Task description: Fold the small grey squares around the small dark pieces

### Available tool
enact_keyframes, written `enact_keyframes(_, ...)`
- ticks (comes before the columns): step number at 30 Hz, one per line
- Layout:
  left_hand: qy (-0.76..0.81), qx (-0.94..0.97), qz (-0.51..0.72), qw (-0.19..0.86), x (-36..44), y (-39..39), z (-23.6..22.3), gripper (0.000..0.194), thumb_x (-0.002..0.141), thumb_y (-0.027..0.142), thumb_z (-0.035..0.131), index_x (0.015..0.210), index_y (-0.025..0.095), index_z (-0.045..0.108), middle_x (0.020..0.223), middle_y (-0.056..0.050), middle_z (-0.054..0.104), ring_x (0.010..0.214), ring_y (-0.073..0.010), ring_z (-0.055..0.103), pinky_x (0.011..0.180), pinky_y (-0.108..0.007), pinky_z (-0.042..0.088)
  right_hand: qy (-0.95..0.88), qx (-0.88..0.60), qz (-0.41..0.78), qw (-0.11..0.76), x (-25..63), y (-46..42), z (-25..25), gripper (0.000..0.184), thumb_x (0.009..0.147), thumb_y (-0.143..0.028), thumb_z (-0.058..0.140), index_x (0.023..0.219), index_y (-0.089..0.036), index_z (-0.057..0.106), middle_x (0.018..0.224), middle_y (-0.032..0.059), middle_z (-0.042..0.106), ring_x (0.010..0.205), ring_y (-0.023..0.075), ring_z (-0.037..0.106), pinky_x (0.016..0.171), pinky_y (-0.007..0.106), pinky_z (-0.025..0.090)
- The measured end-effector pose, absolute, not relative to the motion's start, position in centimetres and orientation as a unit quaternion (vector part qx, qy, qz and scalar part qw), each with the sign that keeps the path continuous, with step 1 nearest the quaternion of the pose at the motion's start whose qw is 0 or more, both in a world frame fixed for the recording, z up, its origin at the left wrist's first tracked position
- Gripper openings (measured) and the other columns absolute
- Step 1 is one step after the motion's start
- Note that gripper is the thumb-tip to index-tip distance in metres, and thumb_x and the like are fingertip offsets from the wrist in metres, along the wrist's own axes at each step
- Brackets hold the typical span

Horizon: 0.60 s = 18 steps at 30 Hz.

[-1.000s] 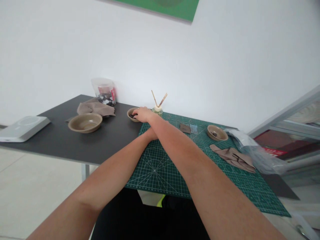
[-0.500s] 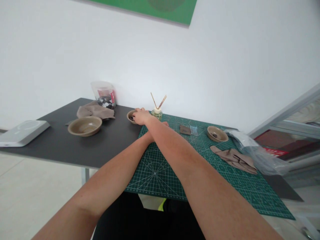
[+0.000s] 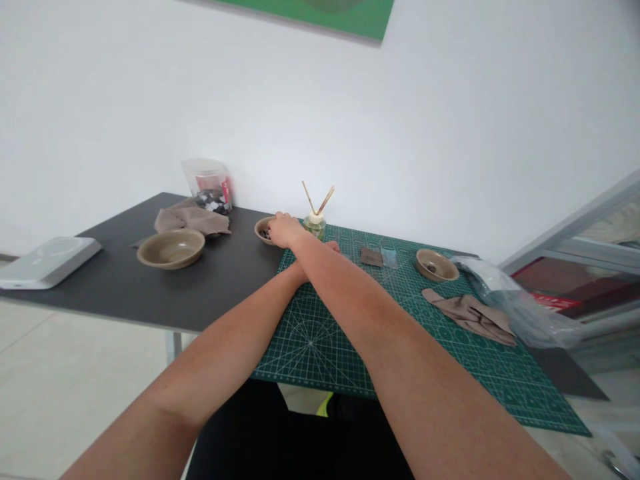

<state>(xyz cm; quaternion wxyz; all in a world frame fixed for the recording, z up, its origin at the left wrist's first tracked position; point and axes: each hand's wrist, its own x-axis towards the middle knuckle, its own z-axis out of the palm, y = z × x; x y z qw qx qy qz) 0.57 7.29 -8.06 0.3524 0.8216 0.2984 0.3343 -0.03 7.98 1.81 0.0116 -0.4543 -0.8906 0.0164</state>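
Note:
My forearms cross, the right one lying over the left. My right hand (image 3: 283, 229) is at the small tan bowl (image 3: 259, 233) at the back of the table, its fingers bent down over the rim among small dark pieces (image 3: 267, 234). Its fingertips are hidden, so what they grip cannot be seen. My left hand (image 3: 332, 247) is low over the green cutting mat (image 3: 320, 327), mostly covered by the right forearm; only a bit of it shows. To its right lie a small brown card (image 3: 371, 256) and a small clear, bluish piece (image 3: 389, 257).
A reed diffuser (image 3: 315, 223) stands behind my hands. On the left are a larger tan bowl (image 3: 171, 250), a cloth (image 3: 193, 219), a clear tub (image 3: 213, 183) and a white device (image 3: 47, 263). Rightward are another bowl (image 3: 437, 265), a cloth (image 3: 473, 318) and a plastic bag (image 3: 520, 310).
My right hand stays at the small bowl, its fingers shifting slightly and bending more over the rim. A bit more of my left hand shows past the right forearm. The view tilts slightly.

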Motion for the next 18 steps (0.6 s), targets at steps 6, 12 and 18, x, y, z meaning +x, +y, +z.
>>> enact_keyframes(6,0.303,0.801,0.365,0.365,0.83,7.06,-8.15,0.013,0.08,0.009,0.051,0.077,0.021,0.053,0.079,-0.001,0.057,0.079,-0.0177,0.051,0.079,-0.033,0.045,-0.888,-0.459,0.013,0.007,-0.07,8.17,1.67,0.04,0.102,-0.024,0.04,0.127,-0.013,0.069,0.144,0.0202,0.058,0.133,0.034,0.053,0.11,0.048,0.045)
enact_keyframes(12,0.292,0.792,0.381,0.378,0.68,6.6,-8.0,0.013,0.079,0.009,0.054,0.078,0.021,0.055,0.079,-0.001,0.059,0.077,-0.0178,0.05,0.075,-0.033,0.044,-0.885,-0.465,-0.002,0.023,-0.13,8.02,1.89,0.038,0.102,-0.02,0.041,0.127,-0.011,0.069,0.14,0.0208,0.063,0.131,0.0322,0.056,0.11,0.046,0.044)
enact_keyframes(18,0.299,0.789,0.374,0.386,1.09,6.67,-7.42,0.018,0.077,0.003,0.054,0.074,0.02,0.058,0.077,-0.001,0.061,0.076,-0.0167,0.052,0.075,-0.032,0.044,-0.879,-0.475,-0.007,0.034,-0.04,7.99,1.96,0.031,0.099,-0.021,0.049,0.118,-0.016,0.074,0.132,0.0179,0.069,0.127,0.0331,0.058,0.108,0.051,0.041)
